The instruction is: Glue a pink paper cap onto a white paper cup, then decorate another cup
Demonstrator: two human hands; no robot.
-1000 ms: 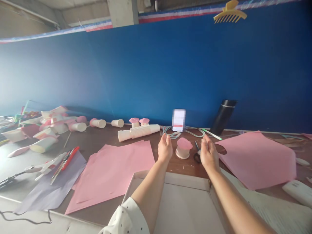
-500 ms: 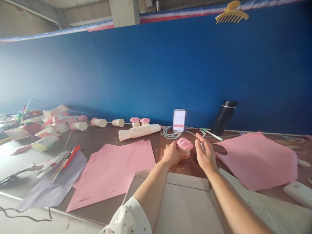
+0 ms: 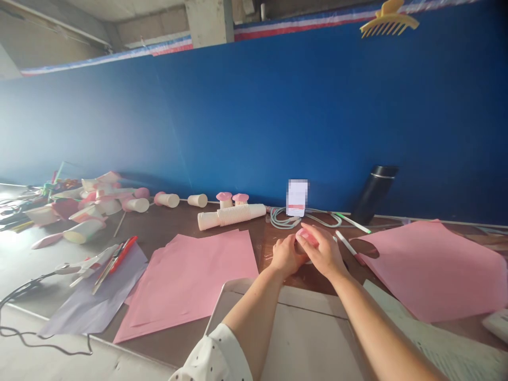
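Note:
A paper cup with a crumpled pink paper cap (image 3: 308, 237) is between my two hands, above the brown tabletop; the cup itself is mostly hidden by my fingers. My left hand (image 3: 284, 256) is closed round the cup from the left. From the right, my right hand (image 3: 325, 254) grips the pink cap, its fingers curved over the top. Behind them, two small cups with pink caps (image 3: 240, 199) stand near the wall. A nested stack of white paper cups (image 3: 234, 215) lies on its side in front of those.
Pink paper sheets (image 3: 190, 280) lie to the left and a cut pink sheet (image 3: 436, 272) to the right. A utility knife (image 3: 119, 260) and scissors (image 3: 85, 267) rest on grey paper. A black bottle (image 3: 375, 193), coiled cable (image 3: 280, 219) and marker (image 3: 349, 246) are near the hands.
My right hand has moved left from beside the cup onto its pink cap, closing over it. My left hand still holds the cup. The view has shifted slightly.

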